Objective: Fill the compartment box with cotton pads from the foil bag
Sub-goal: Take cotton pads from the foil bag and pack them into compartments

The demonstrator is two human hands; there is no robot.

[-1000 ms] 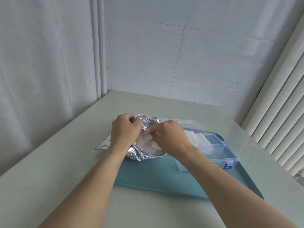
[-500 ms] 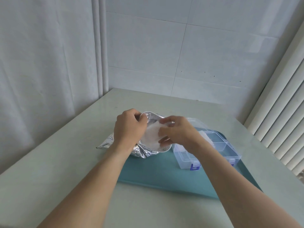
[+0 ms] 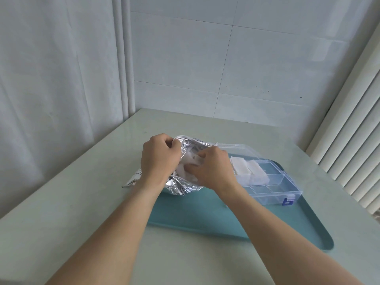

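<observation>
since half a second ago my right hand (image 3: 211, 171) has gone from lifting a pad clear of the bag's mouth to digging back inside it, fingers curled among the pads (image 3: 190, 162); i can't tell whether they've pinched one yet. my left hand (image 3: 159, 159) grips the upper lip of the bag (image 3: 181, 186), holding the mouth open. the bag lies at the tray's far-left corner, partly over its edge onto the table (image 3: 82, 202). the box (image 3: 275, 190) sits on the tray (image 3: 195, 219) just right of the bag, lid back, with two stacks of pads in its far compartments and the near ones looking empty. i'd judge the pads light, soft and apt to cling in clumps, so i'd pinch a small stack by its edges and keep it flat. the foil is crinkly and slick and needs a firm hold.
</observation>
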